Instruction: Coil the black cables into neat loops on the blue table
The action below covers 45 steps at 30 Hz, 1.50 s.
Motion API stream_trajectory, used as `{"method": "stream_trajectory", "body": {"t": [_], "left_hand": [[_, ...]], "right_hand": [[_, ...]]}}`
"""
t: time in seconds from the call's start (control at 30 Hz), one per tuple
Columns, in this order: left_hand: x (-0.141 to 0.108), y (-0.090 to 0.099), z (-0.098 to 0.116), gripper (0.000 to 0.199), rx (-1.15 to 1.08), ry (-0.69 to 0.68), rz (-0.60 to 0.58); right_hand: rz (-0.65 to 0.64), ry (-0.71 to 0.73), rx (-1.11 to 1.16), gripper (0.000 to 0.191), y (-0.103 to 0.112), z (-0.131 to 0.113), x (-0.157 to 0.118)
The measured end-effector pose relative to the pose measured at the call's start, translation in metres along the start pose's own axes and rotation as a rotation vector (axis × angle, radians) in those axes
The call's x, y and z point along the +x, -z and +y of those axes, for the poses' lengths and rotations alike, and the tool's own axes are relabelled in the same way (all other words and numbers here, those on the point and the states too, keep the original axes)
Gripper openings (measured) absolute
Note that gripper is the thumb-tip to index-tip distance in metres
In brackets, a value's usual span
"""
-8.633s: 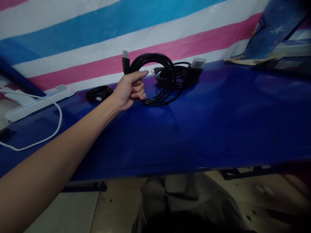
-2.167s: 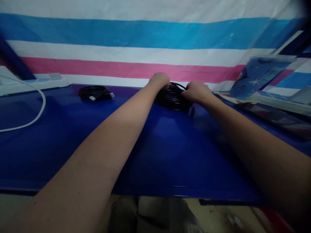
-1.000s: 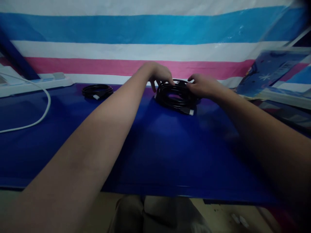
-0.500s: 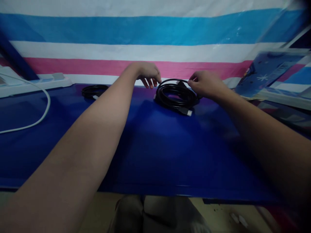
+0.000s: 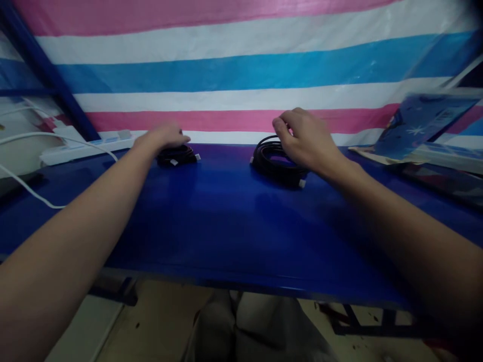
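the left hand [image 5: 164, 137], left of centre in the frame, is over the small cable coil [image 5: 176, 157]; it is blurred, so whether it pinches the coil i cannot tell. the right hand [image 5: 304, 141], right of centre, is loosely curled over the right edge of the large cable coil [image 5: 275, 172]; whether its fingertips are pressed together i cannot tell. both black coils lie well apart on the blue table [image 5: 226, 231], just above mid-frame.
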<state>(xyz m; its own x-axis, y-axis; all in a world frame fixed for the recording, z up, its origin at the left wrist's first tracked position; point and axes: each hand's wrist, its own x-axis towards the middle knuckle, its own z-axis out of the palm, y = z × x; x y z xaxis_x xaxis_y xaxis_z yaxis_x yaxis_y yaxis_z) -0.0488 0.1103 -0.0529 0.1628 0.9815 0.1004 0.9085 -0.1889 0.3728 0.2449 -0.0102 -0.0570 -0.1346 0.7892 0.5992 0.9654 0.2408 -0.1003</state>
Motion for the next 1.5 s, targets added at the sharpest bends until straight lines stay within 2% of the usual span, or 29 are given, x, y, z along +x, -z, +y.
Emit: {"method": "stream_trajectory", "body": {"t": [0.03, 0.1, 0.2, 0.4, 0.53, 0.67, 0.73, 0.83, 0.9, 0.93, 1.0, 1.07, 1.13, 1.23, 1.37, 1.43, 1.5], "left_hand": [[-0.008, -0.002, -0.011, 0.042, 0.091, 0.031, -0.021], [-0.021, -0.008, -0.024, 0.057, 0.133, 0.011, -0.066], [-0.029, -0.013, -0.019, 0.067, 0.106, 0.008, -0.149], [-0.026, -0.018, 0.003, 0.051, 0.070, -0.032, -0.278], [-0.030, -0.021, 0.000, 0.038, -0.082, 0.087, -0.351], [-0.041, -0.018, 0.002, 0.030, -0.260, 0.167, -0.335], [-0.049, -0.016, 0.015, 0.022, -0.507, 0.167, -0.308], [-0.065, -0.016, 0.055, 0.012, -0.978, 0.081, -0.224], [-0.076, -0.019, 0.090, 0.009, -1.213, -0.015, -0.137], [-0.079, -0.021, 0.107, 0.010, -1.280, -0.058, -0.152], [-0.083, -0.026, 0.135, 0.012, -1.332, -0.117, -0.162], [-0.081, -0.030, 0.148, 0.014, -1.348, -0.132, -0.205], [-0.076, -0.031, 0.147, 0.014, -1.367, -0.165, -0.260], [-0.070, -0.031, 0.131, 0.010, -1.337, -0.199, -0.279], [-0.068, -0.031, 0.109, 0.012, -1.226, -0.053, -0.304], [-0.068, -0.029, 0.102, 0.015, -1.183, -0.074, -0.348], [-0.068, -0.026, 0.097, 0.017, -1.137, -0.127, -0.360]], "right_hand": [[-0.004, 0.024, 0.016, 0.041, -0.001, -0.007, -0.002], [-0.012, 0.078, 0.042, 0.043, -0.004, -0.016, -0.004], [-0.035, 0.138, 0.050, 0.044, -0.009, -0.018, -0.007], [-0.098, 0.126, 0.031, 0.041, -0.015, -0.008, -0.007], [-0.130, 0.133, 0.073, 0.035, -0.013, -0.009, -0.008], [-0.234, 0.187, 0.229, 0.025, -0.011, -0.018, -0.012], [-0.334, 0.208, 0.393, 0.020, -0.014, -0.026, -0.015], [-0.445, 0.155, 0.727, 0.025, -0.024, -0.041, -0.022], [-0.407, 0.095, 0.900, 0.039, -0.031, -0.048, -0.025], [-0.352, 0.059, 0.952, 0.042, -0.033, -0.050, -0.026], [-0.234, -0.008, 0.994, 0.040, -0.034, -0.050, -0.025], [-0.186, -0.042, 1.009, 0.033, -0.033, -0.045, -0.022], [-0.215, -0.045, 1.008, 0.025, -0.030, -0.038, -0.019], [-0.254, -0.051, 0.977, 0.016, -0.031, -0.031, -0.017], [-0.276, -0.025, 0.910, 0.031, -0.035, -0.028, -0.019], [-0.249, 0.019, 0.815, 0.035, -0.034, -0.029, -0.019], [-0.208, 0.068, 0.707, 0.028, -0.030, -0.029, -0.018]]}}
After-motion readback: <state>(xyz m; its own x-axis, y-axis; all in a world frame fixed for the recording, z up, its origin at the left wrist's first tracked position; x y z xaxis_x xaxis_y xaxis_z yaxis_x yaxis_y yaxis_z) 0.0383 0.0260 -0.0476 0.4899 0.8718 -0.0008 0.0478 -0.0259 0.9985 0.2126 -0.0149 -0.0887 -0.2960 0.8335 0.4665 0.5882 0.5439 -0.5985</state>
